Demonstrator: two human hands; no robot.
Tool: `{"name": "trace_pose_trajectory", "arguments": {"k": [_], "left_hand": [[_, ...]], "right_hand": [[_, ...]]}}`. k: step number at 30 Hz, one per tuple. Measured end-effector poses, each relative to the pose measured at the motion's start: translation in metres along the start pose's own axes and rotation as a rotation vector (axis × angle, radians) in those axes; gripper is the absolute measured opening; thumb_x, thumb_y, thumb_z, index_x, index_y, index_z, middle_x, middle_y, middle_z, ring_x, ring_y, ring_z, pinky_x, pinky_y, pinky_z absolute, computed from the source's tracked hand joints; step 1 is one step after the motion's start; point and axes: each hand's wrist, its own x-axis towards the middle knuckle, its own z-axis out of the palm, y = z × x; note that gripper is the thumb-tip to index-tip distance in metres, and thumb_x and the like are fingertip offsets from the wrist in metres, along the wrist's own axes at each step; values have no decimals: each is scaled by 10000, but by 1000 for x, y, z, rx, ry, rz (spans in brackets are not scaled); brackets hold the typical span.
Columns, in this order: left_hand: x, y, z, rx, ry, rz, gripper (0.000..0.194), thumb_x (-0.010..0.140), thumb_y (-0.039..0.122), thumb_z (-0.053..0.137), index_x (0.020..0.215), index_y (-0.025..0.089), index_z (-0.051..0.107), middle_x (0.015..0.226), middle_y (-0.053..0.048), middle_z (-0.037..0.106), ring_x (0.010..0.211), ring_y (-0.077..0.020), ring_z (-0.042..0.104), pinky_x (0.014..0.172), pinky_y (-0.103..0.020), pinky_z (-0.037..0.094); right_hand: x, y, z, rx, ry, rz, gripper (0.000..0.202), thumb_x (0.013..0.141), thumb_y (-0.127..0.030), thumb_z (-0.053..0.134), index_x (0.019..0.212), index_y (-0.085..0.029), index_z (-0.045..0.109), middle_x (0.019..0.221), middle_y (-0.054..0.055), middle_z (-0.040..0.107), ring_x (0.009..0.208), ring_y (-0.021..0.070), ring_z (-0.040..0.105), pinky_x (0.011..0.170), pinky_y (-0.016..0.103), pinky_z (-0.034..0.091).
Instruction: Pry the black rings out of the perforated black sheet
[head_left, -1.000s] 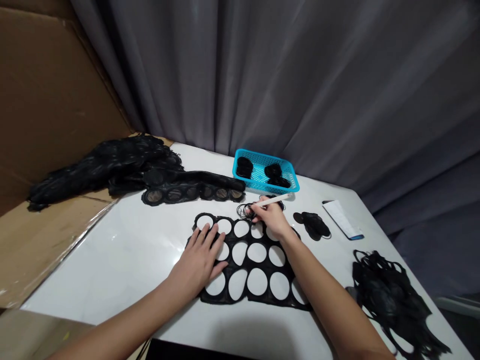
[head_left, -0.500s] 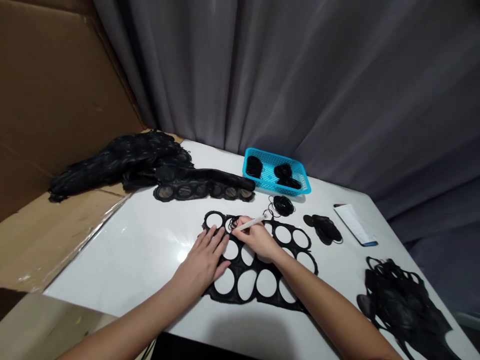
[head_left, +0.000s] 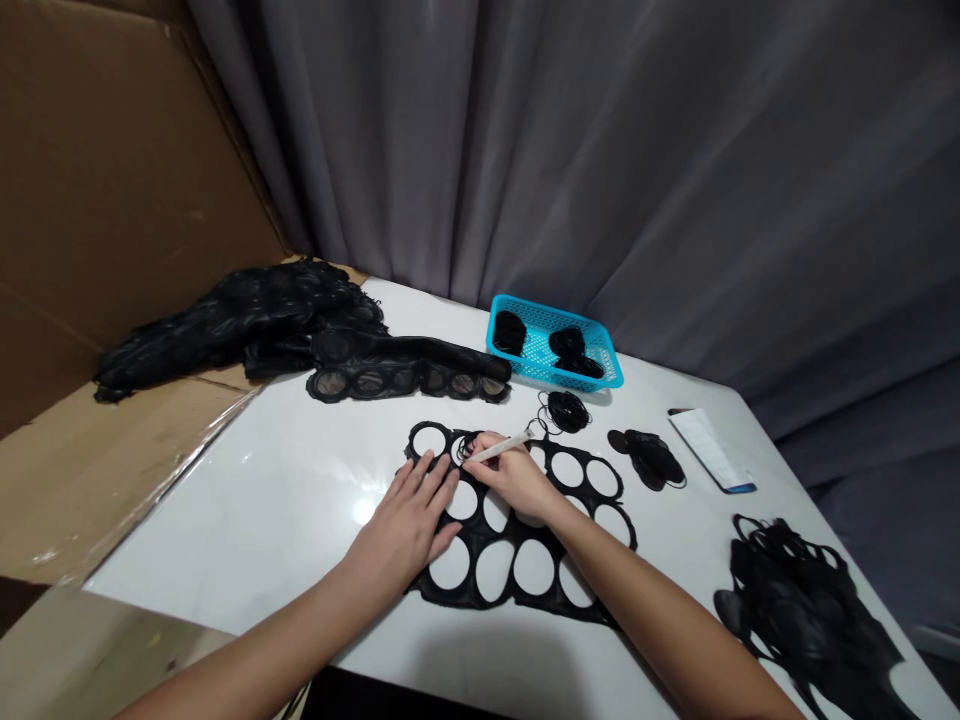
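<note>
A black rubbery sheet [head_left: 471,535] with rows of round holes lies flat on the white table. My left hand [head_left: 409,510] rests on its left part, palm down with the fingers stretched out. In my right hand [head_left: 510,478] is a slim, pale pen-like tool [head_left: 504,446], its lower end at a hole in the top row. Thin black rings [head_left: 466,443] sit at that hole, beside my right fingertips; whether the fingers also hold them I cannot tell. Behind the right hand lies a small heap of thin black rings [head_left: 568,411].
A blue basket [head_left: 619,372] holds bundles of black rings. More black sheets [head_left: 409,362] and a black pile [head_left: 247,320] lie at the left, by cardboard [head_left: 120,180]. Black discs [head_left: 654,460], a white paper on a pad [head_left: 711,448] and black scraps [head_left: 817,610] lie right.
</note>
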Motion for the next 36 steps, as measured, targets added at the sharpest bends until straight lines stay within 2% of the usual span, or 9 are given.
{"name": "trace_pose_trajectory", "arguments": {"k": [4,11,15,19,22,26,30,32,36], "left_hand": [[0,1,-1,51,6,8,582,971,490,458,1440,146,451,1511,-112,397,1407,-325,379,1105,-490,449],[-3,1,2,48,17,-11,559,980,471,433,1445,160,445,1528,-134,363,1419,-312,366,1118,-484,426],[-3,0,3,35,37,-20,544,972,492,445,1420,184,481,1516,-121,388,1404,-351,376,1096,-507,423],[-3,1,3,82,69,-19,557,956,503,474,1417,190,489,1506,-117,405,1383,-365,401,1079,-512,438],[-3,0,1,113,82,-9,560,949,512,482,1403,185,503,1489,-109,431,1360,-364,430,1051,-516,469],[-6,-7,-6,75,97,-17,593,971,510,433,1417,121,467,1484,-147,426,1359,-315,445,1073,-485,470],[-13,-15,-15,84,87,-80,555,965,474,475,1342,70,532,1422,-188,474,1292,-296,511,1087,-443,478],[-17,-19,-16,97,78,-79,539,954,469,505,1320,75,554,1402,-187,493,1286,-296,515,1084,-439,486],[-22,-20,-11,112,128,-69,537,963,469,488,1333,82,544,1412,-171,497,1310,-290,499,1078,-437,493]], "right_hand": [[-3,1,1,-142,-16,-73,242,899,-196,571,668,-199,499,795,-59,533,758,66,485,748,177,336],[-17,10,23,-778,20,-370,124,944,-203,446,980,-238,559,1062,45,610,953,184,508,823,270,396],[6,12,-20,-756,377,-264,250,946,-156,345,815,-202,553,864,37,580,828,156,478,754,254,315],[27,9,-68,-404,685,-162,219,919,-193,446,701,-202,462,724,-29,484,663,88,395,667,211,246],[35,9,-66,44,548,-67,250,862,-316,575,671,-214,449,681,-52,492,573,55,420,577,165,307],[44,5,-27,310,280,48,444,741,-627,669,711,-232,467,769,-26,608,566,80,579,507,178,498],[44,-7,8,637,119,107,511,659,-575,809,698,-216,447,786,-30,646,748,83,672,708,151,575],[41,-11,19,648,21,97,419,710,-472,781,696,-208,455,748,-34,654,774,63,653,725,108,513],[34,-9,30,290,-47,24,246,781,-332,684,675,-200,507,628,-87,557,598,23,466,583,120,325]]}}
